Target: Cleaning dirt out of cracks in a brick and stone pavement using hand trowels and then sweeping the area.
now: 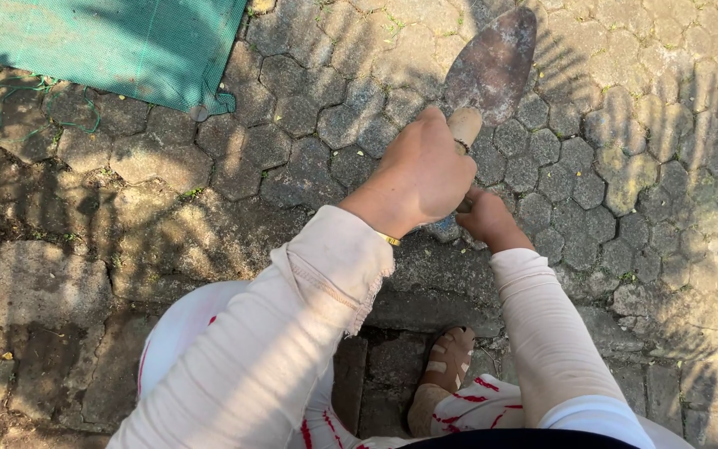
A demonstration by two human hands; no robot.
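Observation:
A garden trowel [492,62] with a rusty, pointed metal blade and a pale wooden handle points away from me over the paving. My left hand [421,175] is closed around the handle near the blade, seen from the back of the hand. My right hand [485,218] sits just below and behind it, fingers curled on the lower end of the handle, mostly hidden by the left hand. Both arms wear long pale pink sleeves, and a thin gold bracelet shows at the left wrist.
Hexagonal stone pavers [625,166] cover the ground, with moss in the joints. A green mesh sheet [110,41] lies at the upper left. Rough concrete blocks [35,291] run along the left. My sandalled foot [446,366] stands below the hands.

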